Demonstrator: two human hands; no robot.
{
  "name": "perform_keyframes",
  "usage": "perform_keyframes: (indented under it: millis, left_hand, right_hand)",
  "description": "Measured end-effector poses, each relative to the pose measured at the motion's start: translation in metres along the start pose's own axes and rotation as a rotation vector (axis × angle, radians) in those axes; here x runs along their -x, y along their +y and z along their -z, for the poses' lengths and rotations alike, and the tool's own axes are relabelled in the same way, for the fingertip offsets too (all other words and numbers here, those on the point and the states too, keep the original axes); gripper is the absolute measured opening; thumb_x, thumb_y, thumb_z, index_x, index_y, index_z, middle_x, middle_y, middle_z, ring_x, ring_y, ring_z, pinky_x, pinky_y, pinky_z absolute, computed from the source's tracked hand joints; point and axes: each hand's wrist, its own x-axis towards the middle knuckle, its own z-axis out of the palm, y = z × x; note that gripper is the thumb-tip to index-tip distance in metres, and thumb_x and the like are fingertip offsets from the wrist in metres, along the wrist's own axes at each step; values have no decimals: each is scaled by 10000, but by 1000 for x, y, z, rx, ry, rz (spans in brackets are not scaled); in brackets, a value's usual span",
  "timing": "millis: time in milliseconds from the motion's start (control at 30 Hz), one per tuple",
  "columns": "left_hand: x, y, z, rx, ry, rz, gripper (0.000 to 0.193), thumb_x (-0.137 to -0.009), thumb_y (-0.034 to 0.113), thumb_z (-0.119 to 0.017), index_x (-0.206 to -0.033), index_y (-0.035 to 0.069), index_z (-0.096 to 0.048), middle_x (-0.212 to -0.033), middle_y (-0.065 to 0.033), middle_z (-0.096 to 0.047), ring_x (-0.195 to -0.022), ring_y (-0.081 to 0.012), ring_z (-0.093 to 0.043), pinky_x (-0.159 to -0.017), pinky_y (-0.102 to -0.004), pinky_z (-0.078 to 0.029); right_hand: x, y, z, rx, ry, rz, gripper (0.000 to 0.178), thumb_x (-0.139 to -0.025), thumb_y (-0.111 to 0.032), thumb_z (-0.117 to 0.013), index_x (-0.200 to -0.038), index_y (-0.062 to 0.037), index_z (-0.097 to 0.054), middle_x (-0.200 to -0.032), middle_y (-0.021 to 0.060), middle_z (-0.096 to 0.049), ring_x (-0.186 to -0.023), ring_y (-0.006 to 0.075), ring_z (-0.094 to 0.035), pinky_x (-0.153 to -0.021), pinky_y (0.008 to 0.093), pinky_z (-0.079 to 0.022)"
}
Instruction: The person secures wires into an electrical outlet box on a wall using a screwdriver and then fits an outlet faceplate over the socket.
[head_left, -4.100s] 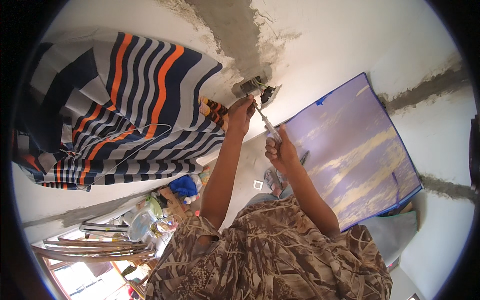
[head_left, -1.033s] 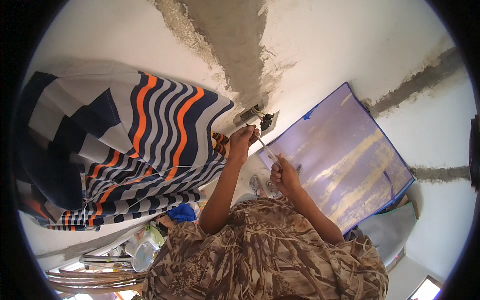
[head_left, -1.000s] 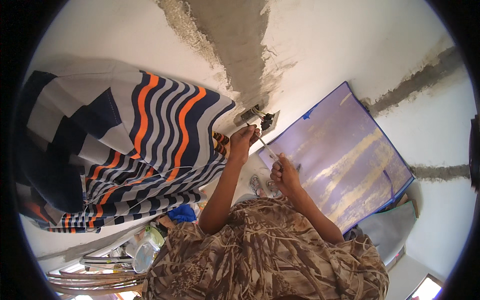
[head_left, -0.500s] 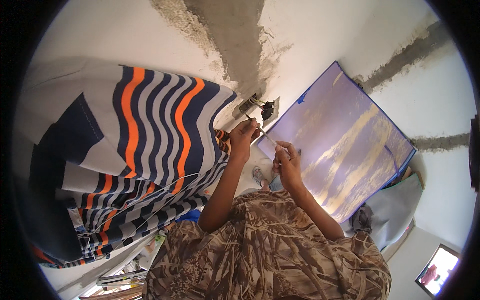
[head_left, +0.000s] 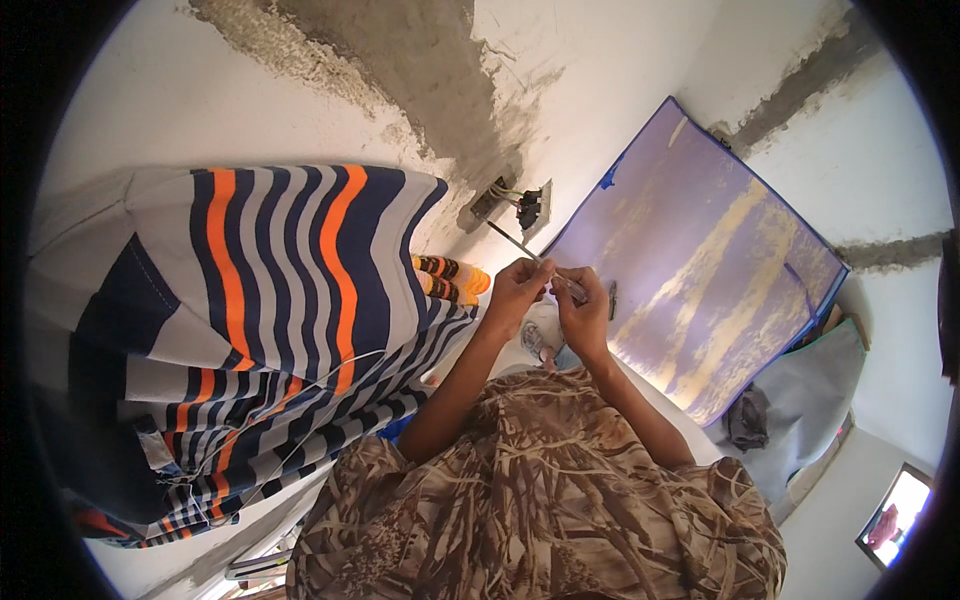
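Observation:
In front of my chest I hold a slim screwdriver (head_left: 517, 243), its dark shaft slanting up and left toward the wall. My left hand (head_left: 516, 295) pinches the shaft close to the handle. My right hand (head_left: 583, 305) is closed around the clear handle, right beside the left hand. Just beyond the tip is an open wall box (head_left: 487, 203) with wires running to a black electrical fitting (head_left: 530, 208). The tip appears apart from both.
On the left hangs a striped cloth (head_left: 290, 270) in grey, navy and orange. A purple-covered panel (head_left: 690, 270) leans at the right. Orange-and-black gloved fingers (head_left: 450, 280) show past the cloth. Grey cement patches (head_left: 430, 70) mark the white wall. A grey sheet (head_left: 815, 390) lies behind the panel.
My left hand has moved down the shaft and now meets my right hand. More of the shaft shows beyond the fingers. The gloved fingers have come further into view.

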Motion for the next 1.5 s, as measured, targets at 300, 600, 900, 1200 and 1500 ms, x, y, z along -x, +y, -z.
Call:
perform_keyframes:
  millis: [300, 600, 900, 1200, 1500]
  left_hand:
    - [11, 14, -16, 351, -93, -31, 197, -910, 154, -687, -1055, 27, -647, -892, -8, -648, -806, -89, -618, -722, -223, -519]
    - [0, 5, -5, 168, -124, -12, 341, -943, 86, -610, -1259, -8, -524, -1012, -64, -630, -932, -149, -617, -927, -279, -512]
    - [2, 16, -16, 252, -149, -9, 275, -914, 204, -684, -1113, 35, -597, -922, -4, -614, -783, -90, -596, -691, -240, -518]
    - [-2, 16, -14, -211, 44, 97, 267, -878, 298, -730, -930, 48, -652, -801, 6, -608, -711, -62, -557, -635, -195, -481]
    - [15, 28, -22, 165, -49, 9, 235, -940, 221, -650, -1072, 29, -619, -963, -30, -641, -865, -101, -600, -789, -248, -505]
  right_hand:
    - [3, -12, 17, -154, -136, -479, 137, -975, -134, -553, -980, 2, -545, -763, 77, -581, -664, 131, -557, -594, 290, -460]
    - [3, -43, 15, -163, -52, -268, 189, -1017, -175, -480, -1032, 2, -546, -736, 26, -527, -617, 85, -473, -562, 238, -407]
    - [8, -16, 11, 85, -71, 20, 148, -980, -102, -537, -1056, 24, -541, -755, 106, -580, -629, 152, -576, -579, 322, -476]
    - [3, -25, 13, -80, -39, -149, 256, -1032, -254, -452, -1069, -5, -499, -721, 72, -567, -573, 121, -540, -520, 269, -439]
    - [9, -24, 26, -492, -216, -595, 300, -1050, -329, -399, -1061, -40, -480, -690, 27, -521, -522, 77, -454, -485, 215, -383]
